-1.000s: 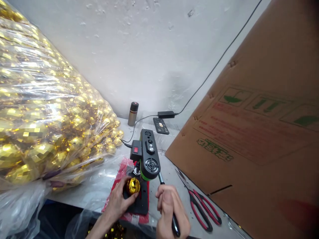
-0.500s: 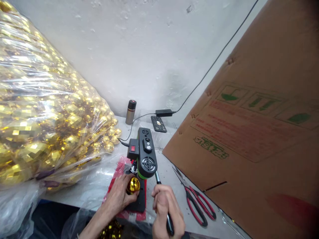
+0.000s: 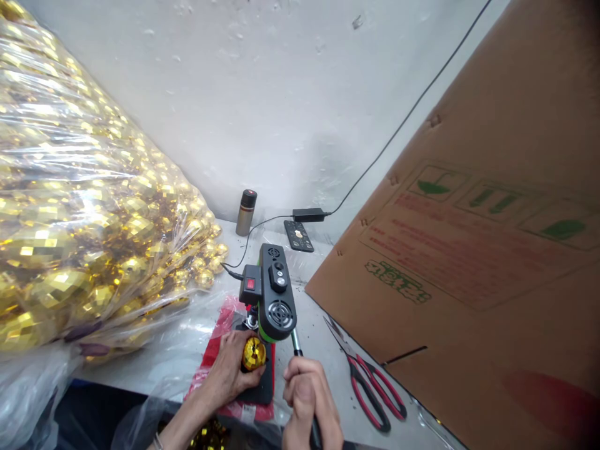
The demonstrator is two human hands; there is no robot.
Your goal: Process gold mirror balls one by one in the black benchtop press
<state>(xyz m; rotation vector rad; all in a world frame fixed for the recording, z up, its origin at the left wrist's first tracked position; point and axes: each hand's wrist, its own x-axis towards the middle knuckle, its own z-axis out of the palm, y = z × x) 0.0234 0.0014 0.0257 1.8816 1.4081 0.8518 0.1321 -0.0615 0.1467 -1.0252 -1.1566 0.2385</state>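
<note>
My left hand (image 3: 230,369) grips a shiny gold faceted ball (image 3: 254,354) between thumb and fingers, over the black base (image 3: 257,394) of a small bench drill press. The ball sits just in front of and below the black drill press head (image 3: 276,290), which has a red switch on its left side. A dark hole or slot shows on top of the ball. Wrapped round the black grip of the press lever (image 3: 298,342) is my right hand (image 3: 310,400). Red plastic (image 3: 218,340) lies under the base.
A clear bag of gold faceted balls (image 3: 107,237) fills the left. Red-handled scissors (image 3: 370,381) lie at right, beside a large cardboard box (image 3: 450,250). A bottle (image 3: 246,212), phone (image 3: 299,235) and power adapter (image 3: 308,215) stand or lie by the wall.
The gold ball in my left hand has shifted slightly toward me, showing more from under the drill head. My right hand and the lever grip have moved slightly lower.
</note>
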